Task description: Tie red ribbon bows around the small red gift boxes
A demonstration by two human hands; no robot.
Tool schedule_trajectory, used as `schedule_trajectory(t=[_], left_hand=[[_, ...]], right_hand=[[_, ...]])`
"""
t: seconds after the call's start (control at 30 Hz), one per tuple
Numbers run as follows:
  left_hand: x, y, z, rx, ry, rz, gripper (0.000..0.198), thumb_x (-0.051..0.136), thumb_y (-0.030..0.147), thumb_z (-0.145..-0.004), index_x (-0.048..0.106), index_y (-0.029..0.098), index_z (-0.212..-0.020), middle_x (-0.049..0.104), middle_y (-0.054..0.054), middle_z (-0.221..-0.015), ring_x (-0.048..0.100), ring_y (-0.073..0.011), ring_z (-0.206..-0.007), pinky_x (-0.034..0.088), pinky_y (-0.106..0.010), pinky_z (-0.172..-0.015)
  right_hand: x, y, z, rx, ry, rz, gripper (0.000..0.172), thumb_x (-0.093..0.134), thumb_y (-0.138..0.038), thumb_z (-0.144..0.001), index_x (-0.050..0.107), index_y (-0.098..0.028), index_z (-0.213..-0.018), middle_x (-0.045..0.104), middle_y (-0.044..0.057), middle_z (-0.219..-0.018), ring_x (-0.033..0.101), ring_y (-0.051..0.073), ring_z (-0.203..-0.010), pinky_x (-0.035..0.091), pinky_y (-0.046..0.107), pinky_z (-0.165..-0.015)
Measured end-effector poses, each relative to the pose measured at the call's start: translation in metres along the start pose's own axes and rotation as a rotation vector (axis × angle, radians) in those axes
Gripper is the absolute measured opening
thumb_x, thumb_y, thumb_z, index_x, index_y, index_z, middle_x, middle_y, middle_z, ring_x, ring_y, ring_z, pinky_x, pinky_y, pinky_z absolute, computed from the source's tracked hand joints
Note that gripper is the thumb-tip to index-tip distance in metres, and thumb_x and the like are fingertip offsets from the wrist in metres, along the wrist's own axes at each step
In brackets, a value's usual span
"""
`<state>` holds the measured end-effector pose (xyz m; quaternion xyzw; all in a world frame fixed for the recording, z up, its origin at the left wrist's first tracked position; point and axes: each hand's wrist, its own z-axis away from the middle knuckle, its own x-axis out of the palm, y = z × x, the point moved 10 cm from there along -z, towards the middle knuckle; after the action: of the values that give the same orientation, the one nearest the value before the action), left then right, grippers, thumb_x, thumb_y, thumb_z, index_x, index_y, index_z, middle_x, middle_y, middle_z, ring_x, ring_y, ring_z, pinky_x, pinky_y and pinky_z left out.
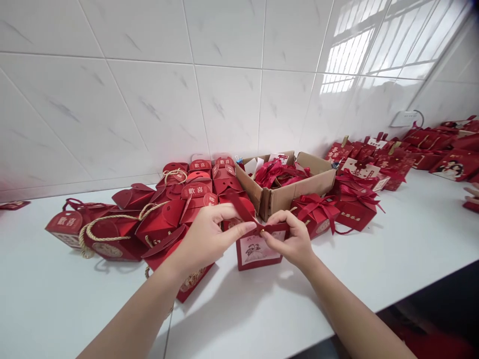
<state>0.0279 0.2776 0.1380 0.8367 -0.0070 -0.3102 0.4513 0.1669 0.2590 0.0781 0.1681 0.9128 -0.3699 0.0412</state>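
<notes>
A small red gift box (pixel 258 262) with a pale front and a printed drawing of a couple stands upright in the middle of the table. Above its front, my left hand (pixel 211 229) pinches a flat red ribbon (pixel 241 207) between thumb and fingers. My right hand (pixel 294 239) is closed on the same ribbon at the box's top edge, its thumb and forefinger beside a tiny gold stud (pixel 262 232). Both hands partly cover the box's upper part, so how the ribbon is fastened cannot be made out.
Red gift boxes with rope handles (pixel 116 244) crowd the left. Behind sits an open cardboard box (pixel 299 192) of red ribbons and cards. Bow-tied boxes (pixel 355 209) and red bags (pixel 454 164) extend right along the tiled wall (pixel 228 109). Another person's hand (pixel 472 194) shows at the right edge.
</notes>
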Motion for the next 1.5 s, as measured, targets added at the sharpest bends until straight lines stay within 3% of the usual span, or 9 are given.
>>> schedule_trajectory(t=[0.1, 0.23, 0.37, 0.5, 0.77, 0.9, 1.07, 1.3, 1.5], left_hand=[[0.011, 0.004, 0.004, -0.002, -0.02, 0.09, 0.017, 0.055, 0.028, -0.087, 0.067, 0.016, -0.085, 0.067, -0.002, -0.072, 0.065, -0.0139, -0.067, 0.054, -0.023, -0.059], [-0.009, 0.021, 0.013, 0.187, 0.231, 0.066, 0.052, 0.061, 0.017, -0.083, 0.04, 0.022, -0.13, 0.065, 0.004, -0.07, 0.06, -0.0087, -0.058, 0.052, -0.019, -0.056], [-0.011, 0.048, 0.021, 0.422, 0.155, -0.198, 0.026, 0.06, 0.009, -0.081, 0.061, 0.02, -0.104, 0.069, -0.001, -0.085, 0.063, -0.0085, -0.071, 0.052, -0.017, -0.065], [-0.005, 0.041, 0.018, 0.335, -0.078, -0.318, 0.033, 0.049, 0.004, -0.081, 0.063, 0.019, -0.106, 0.07, -0.001, -0.092, 0.063, -0.0093, -0.078, 0.051, -0.018, -0.071], [0.007, 0.004, 0.011, 0.123, -0.243, -0.521, 0.025, 0.051, 0.01, -0.079, 0.071, 0.024, -0.084, 0.062, -0.002, -0.098, 0.06, -0.0109, -0.079, 0.048, -0.02, -0.066], [0.005, 0.001, 0.005, 0.088, -0.173, -0.429, 0.027, 0.049, 0.004, -0.076, 0.07, 0.021, -0.083, 0.068, 0.001, -0.09, 0.063, -0.0104, -0.079, 0.05, -0.019, -0.072], [-0.01, -0.013, 0.005, -0.148, 0.016, -0.167, 0.013, 0.056, 0.016, -0.08, 0.068, 0.019, -0.084, 0.07, 0.002, -0.075, 0.064, -0.01, -0.065, 0.051, -0.017, -0.06], [0.012, -0.028, 0.012, -0.339, -0.094, 0.179, 0.02, 0.06, 0.03, -0.083, 0.072, 0.022, -0.096, 0.075, -0.001, -0.084, 0.07, -0.0137, -0.074, 0.056, -0.016, -0.061], [0.019, -0.019, 0.011, -0.244, -0.211, 0.062, 0.021, 0.059, 0.02, -0.083, 0.074, 0.023, -0.098, 0.075, 0.0, -0.085, 0.069, -0.0124, -0.077, 0.055, -0.014, -0.065]], right_hand=[[0.007, -0.024, 0.007, -0.196, 0.002, -0.056, 0.021, 0.07, -0.016, -0.071, 0.053, -0.02, -0.082, 0.062, 0.001, -0.075, 0.061, 0.013, -0.067, 0.051, 0.023, -0.059], [0.012, -0.049, 0.017, -0.391, 0.014, -0.054, 0.026, 0.069, -0.008, -0.07, 0.051, -0.02, -0.085, 0.061, 0.002, -0.073, 0.06, 0.013, -0.064, 0.051, 0.024, -0.056], [0.013, -0.061, 0.021, -0.49, 0.002, -0.009, 0.029, 0.068, -0.005, -0.07, 0.051, -0.019, -0.089, 0.061, 0.004, -0.074, 0.06, 0.014, -0.066, 0.052, 0.026, -0.056], [0.012, -0.067, 0.023, -0.551, -0.007, 0.008, 0.03, 0.066, -0.003, -0.071, 0.051, -0.019, -0.091, 0.061, 0.003, -0.074, 0.06, 0.014, -0.064, 0.051, 0.027, -0.056], [0.018, -0.07, 0.028, -0.606, -0.045, 0.014, 0.033, 0.069, 0.0, -0.068, 0.053, -0.016, -0.093, 0.063, 0.006, -0.078, 0.061, 0.014, -0.07, 0.053, 0.029, -0.061], [0.019, -0.068, 0.029, -0.596, -0.051, 0.036, 0.03, 0.068, -0.003, -0.07, 0.052, -0.017, -0.092, 0.063, 0.005, -0.076, 0.061, 0.014, -0.068, 0.052, 0.028, -0.06], [0.017, -0.066, 0.029, -0.59, -0.033, 0.097, 0.029, 0.068, -0.004, -0.071, 0.053, -0.018, -0.092, 0.063, 0.005, -0.076, 0.061, 0.015, -0.068, 0.051, 0.029, -0.058], [0.014, -0.07, 0.028, -0.608, -0.006, 0.114, 0.03, 0.068, -0.002, -0.07, 0.053, -0.016, -0.093, 0.065, 0.007, -0.08, 0.062, 0.016, -0.074, 0.053, 0.03, -0.062], [0.012, -0.073, 0.025, -0.604, 0.019, 0.106, 0.026, 0.067, -0.004, -0.072, 0.053, -0.016, -0.091, 0.065, 0.007, -0.078, 0.062, 0.016, -0.069, 0.053, 0.031, -0.059]])
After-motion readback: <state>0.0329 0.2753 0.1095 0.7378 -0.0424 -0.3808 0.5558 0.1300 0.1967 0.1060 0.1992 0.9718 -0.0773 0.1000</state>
